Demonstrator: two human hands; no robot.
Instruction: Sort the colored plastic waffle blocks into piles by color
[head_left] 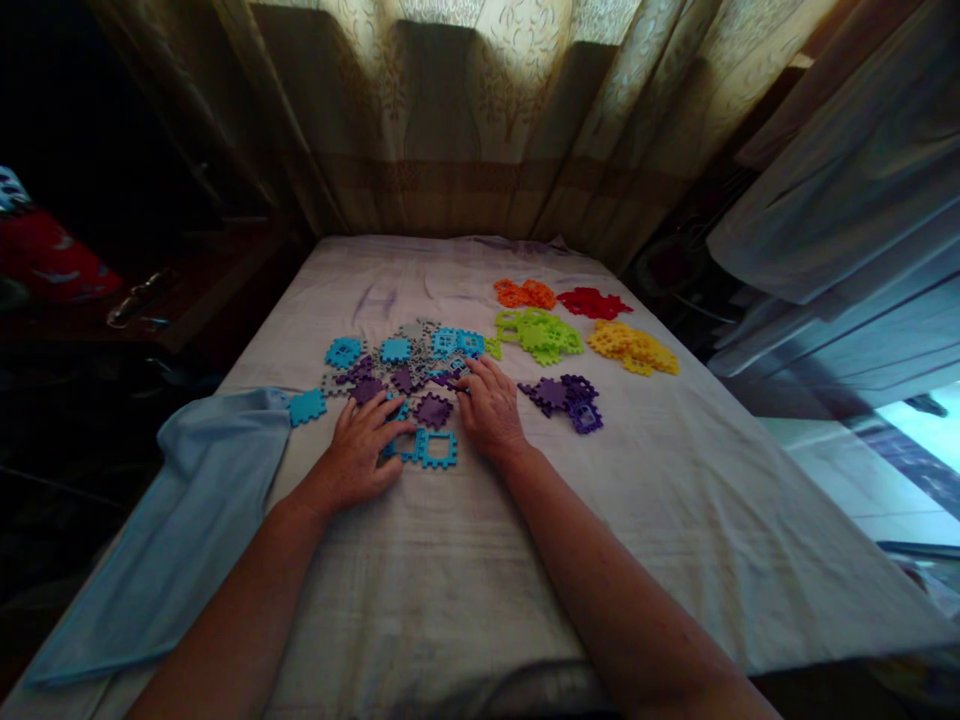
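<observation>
My left hand (367,448) lies with its fingers spread on the left of a mixed pile, touching blue and purple interlocking building tiles. A blue frame-shaped tile (439,449) lies flat just right of it. My right hand (491,408) is at the pile's right edge, fingers bent and closed on a dark purple tile (453,384), partly hidden by the fingers. Between the hands lies a purple toothed tile (433,410). Grey tiles (421,330), a solid blue tile (395,349) and blue window tiles (457,342) make up the pile's far side.
Separate heaps lie to the right: purple tiles (559,393), green tiles (541,335), yellow tiles (634,348), orange tiles (525,293) and red tiles (594,303). A light blue cloth (202,520) hangs over the left side of the cloth-covered table (420,620). A curtain (465,120) hangs behind.
</observation>
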